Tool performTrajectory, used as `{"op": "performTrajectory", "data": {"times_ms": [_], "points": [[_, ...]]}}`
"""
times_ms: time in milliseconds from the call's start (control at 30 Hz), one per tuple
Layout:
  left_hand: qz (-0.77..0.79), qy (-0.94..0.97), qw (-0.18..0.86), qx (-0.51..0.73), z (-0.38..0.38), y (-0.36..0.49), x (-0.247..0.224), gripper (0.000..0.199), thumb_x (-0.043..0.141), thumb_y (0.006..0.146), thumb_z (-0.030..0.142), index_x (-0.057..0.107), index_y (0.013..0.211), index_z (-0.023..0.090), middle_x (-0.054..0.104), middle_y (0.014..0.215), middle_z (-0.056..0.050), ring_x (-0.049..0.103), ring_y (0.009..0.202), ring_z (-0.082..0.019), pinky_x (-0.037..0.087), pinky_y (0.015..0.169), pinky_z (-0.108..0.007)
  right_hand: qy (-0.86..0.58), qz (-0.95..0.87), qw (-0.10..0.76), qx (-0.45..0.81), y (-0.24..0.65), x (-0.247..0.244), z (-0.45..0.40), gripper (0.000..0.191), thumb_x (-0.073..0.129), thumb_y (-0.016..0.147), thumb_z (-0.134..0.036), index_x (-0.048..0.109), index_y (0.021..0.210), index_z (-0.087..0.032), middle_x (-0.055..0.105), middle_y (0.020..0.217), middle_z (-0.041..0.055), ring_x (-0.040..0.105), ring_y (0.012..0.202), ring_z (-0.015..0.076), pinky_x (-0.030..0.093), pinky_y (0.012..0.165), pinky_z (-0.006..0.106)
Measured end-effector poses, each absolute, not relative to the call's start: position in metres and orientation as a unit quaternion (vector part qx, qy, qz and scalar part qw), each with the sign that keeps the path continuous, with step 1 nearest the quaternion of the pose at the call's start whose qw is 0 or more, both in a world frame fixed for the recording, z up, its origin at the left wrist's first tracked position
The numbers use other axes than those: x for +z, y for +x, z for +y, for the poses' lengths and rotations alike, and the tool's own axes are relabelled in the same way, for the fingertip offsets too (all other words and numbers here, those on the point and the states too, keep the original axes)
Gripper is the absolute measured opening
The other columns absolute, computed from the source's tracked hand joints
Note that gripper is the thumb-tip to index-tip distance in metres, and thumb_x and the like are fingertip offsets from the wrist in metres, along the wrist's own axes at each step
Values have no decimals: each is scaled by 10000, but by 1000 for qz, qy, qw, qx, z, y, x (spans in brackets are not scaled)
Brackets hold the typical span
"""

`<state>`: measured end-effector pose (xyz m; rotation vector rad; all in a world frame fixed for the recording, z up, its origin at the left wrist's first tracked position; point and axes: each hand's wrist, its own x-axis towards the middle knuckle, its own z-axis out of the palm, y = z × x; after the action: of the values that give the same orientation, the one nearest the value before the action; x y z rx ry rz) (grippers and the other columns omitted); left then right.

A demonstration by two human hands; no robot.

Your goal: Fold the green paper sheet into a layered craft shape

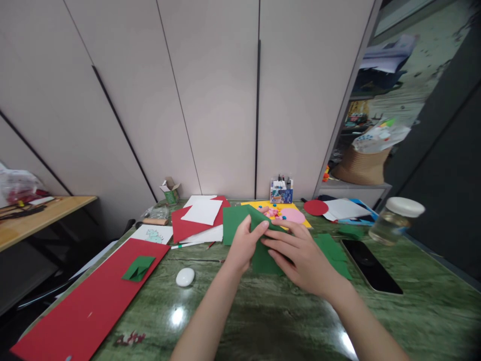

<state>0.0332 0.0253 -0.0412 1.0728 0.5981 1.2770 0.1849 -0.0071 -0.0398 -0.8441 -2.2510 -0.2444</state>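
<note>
A sheet of green paper (233, 224), with a folded-over edge near its middle, is held up over the table between my hands. My left hand (243, 243) pinches it with the thumb on top. My right hand (300, 253) lies across the right side of the paper, its fingers bent onto the fold close to my left thumb. More green paper (266, 260) shows below and between the hands. To the right, further green pieces (332, 253) lie on the table. A small folded green paper (138, 268) rests on a long red card (86, 306) at the left.
A white pebble-shaped object (185, 277) sits left of my hands. Behind are white paper (203, 212), a yellow sheet (308, 223) with small colourful pieces, and a pen box (281, 193). A phone (370, 265) and a lidded jar (394, 223) stand to the right.
</note>
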Motion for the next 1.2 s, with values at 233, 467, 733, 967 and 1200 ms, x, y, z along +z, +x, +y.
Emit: {"op": "performTrajectory", "data": {"times_ms": [233,467,733,967,1200], "points": [[313,537,574,534,30,25,-41,322,663,753,292,637,1057,188,653,1119,-70,567,1058,-261,449,869,-346,-348,-825,440,70,198,-31,-7,187,542,855,-198,659,981,-270,668,1106,19,537,1113,212,430,962,432],[324,594,524,517,26,28,-40,194,673,728,279,647,880,161,683,921,-62,610,852,-222,473,724,-295,-376,-786,409,271,217,-35,8,384,550,854,-314,534,1236,-278,603,1221,78,613,1034,228,535,821,388],[388,653,396,516,22,33,-37,226,638,748,318,576,609,150,503,575,37,406,553,-111,299,516,-219,-440,-762,394,267,211,-39,11,192,668,734,-346,660,869,-209,698,840,24,650,773,193,532,682,312],[397,648,378,529,20,35,-38,235,693,704,302,665,905,183,517,623,31,420,574,-126,302,537,-229,-444,-716,452,292,201,-42,15,163,688,696,-329,592,731,-203,626,690,-16,587,639,149,485,572,263],[351,681,394,507,15,28,-29,555,668,720,171,535,1247,280,617,799,-12,533,727,-178,397,676,-257,-393,-647,506,414,203,-43,18,239,676,733,-352,600,896,-194,686,849,44,650,776,187,530,671,305]]}}
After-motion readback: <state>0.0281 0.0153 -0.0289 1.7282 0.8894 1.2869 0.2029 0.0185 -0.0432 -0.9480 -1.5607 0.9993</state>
